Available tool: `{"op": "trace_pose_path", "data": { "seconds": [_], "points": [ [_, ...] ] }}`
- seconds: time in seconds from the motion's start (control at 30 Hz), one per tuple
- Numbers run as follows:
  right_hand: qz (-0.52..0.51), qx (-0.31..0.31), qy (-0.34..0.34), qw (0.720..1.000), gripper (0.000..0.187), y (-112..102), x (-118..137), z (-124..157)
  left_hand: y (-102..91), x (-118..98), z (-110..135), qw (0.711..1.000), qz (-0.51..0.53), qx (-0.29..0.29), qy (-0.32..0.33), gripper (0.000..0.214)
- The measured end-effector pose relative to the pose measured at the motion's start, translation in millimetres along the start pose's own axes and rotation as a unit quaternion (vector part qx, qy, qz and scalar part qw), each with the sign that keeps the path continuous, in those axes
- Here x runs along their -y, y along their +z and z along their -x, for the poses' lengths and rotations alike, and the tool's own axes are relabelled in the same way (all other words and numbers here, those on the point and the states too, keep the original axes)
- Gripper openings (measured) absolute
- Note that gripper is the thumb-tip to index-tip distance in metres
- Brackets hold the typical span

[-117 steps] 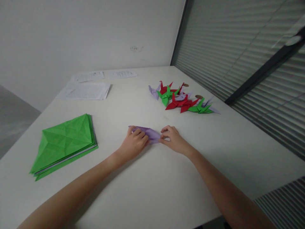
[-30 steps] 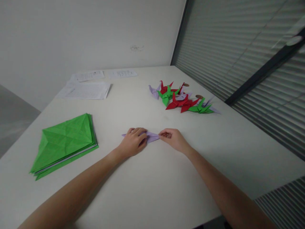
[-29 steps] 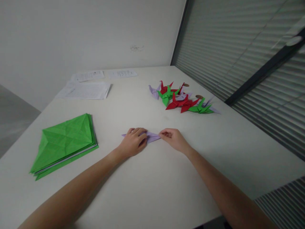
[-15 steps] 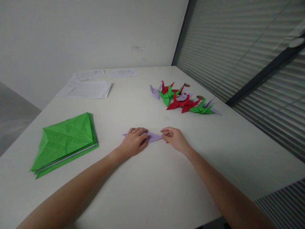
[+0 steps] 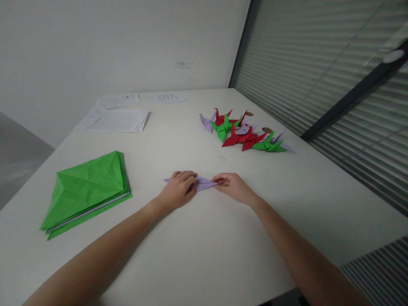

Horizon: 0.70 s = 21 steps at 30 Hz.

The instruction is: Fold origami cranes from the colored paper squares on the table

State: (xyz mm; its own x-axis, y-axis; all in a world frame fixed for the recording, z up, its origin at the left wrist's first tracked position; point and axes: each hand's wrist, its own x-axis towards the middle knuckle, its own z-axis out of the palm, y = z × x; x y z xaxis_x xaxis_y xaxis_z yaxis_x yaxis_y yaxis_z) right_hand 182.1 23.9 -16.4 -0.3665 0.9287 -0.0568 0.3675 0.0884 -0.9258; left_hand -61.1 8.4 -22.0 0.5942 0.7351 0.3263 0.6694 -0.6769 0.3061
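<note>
A folded strip of lavender origami paper lies flat on the white table, narrowing to a point at each end. My left hand rests over its left half with curled fingers, pressing it down and hiding its middle. At the right tip, my right hand has thumb and fingertips closed on the paper's point.
To the left sits a stack of creased green paper sheets. Several finished origami cranes in red, green and lavender are grouped at the back right. Printed papers lie at the back left. Window blinds border the right side.
My right hand has shifted slightly left and closed in on the paper's right tip. My left hand stays nearly in place on the paper.
</note>
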Motion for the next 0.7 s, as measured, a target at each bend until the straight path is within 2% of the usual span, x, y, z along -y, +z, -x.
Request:
{"op": "trace_pose_path", "data": {
  "seconds": [0.2,0.33,0.4,0.5,0.7],
  "points": [
    [0.045,-0.012,-0.025,0.999,0.015,1.4,-2.0,-1.0,2.4,6.0,-1.0,0.995,0.085,-0.036,-0.038,0.008],
    [0.100,-0.029,-0.057,0.993,0.013,-2.3,-2.4,-1.7,0.5,5.0,-0.4,0.995,0.037,-0.060,-0.075,0.016],
    [0.127,-0.033,-0.076,0.988,0.011,-4.3,-2.4,-1.9,-0.2,4.3,0.0,0.994,0.004,-0.056,-0.092,0.019],
    [0.147,-0.033,-0.087,0.985,0.009,-5.5,-2.8,-2.2,0.4,5.8,-0.7,0.993,0.018,-0.037,-0.109,0.018],
    [0.139,-0.031,-0.070,0.987,0.008,-3.1,-2.9,-2.7,2.0,9.9,-3.4,0.991,0.038,-0.024,-0.127,0.016]
  ]
}}
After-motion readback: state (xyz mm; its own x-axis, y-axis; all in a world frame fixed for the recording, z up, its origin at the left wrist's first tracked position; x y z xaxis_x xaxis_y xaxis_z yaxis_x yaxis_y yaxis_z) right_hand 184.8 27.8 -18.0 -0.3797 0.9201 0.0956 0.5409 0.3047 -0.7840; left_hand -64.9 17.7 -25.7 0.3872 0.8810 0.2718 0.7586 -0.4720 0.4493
